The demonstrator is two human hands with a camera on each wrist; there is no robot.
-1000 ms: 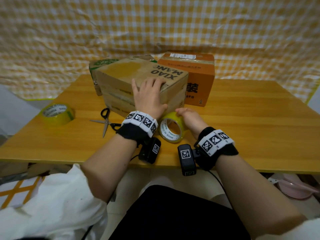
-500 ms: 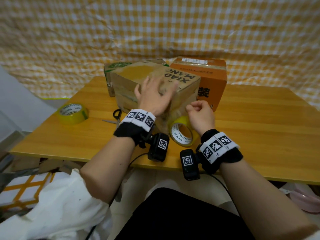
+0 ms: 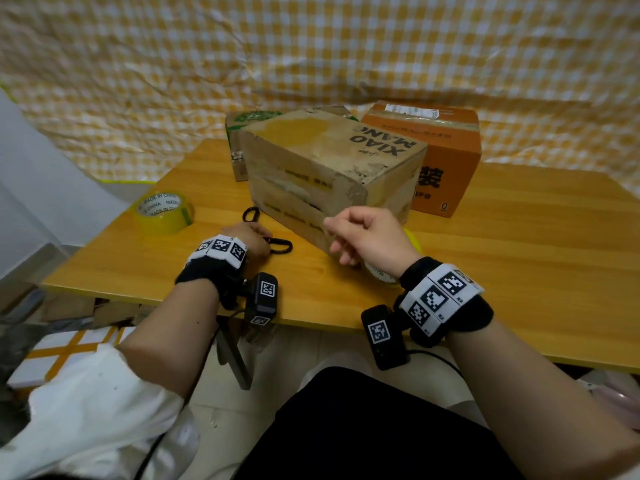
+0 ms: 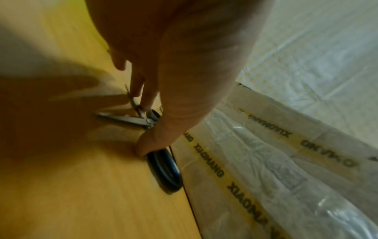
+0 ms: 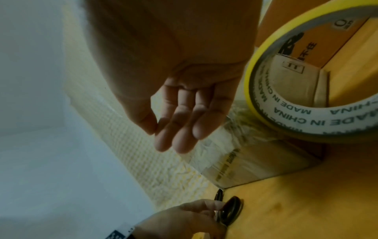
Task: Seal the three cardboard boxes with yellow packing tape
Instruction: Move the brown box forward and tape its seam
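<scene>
Scissors are being picked up off the bench by the left hand, just left of the XIAO MANG box; its fingers touch the pivot and handle loops, grip not yet confirmed. Right hand is held at the box's near corner, thumb and forefinger pinched together, prob. on the tape end. Step judged: cutting the strip. Next: blades to be brought to the strip. Count: 3 boxes, 2 yellow tape rolls, 1 pr scissors. Working roll stands beside the box's near corner.
</scene>
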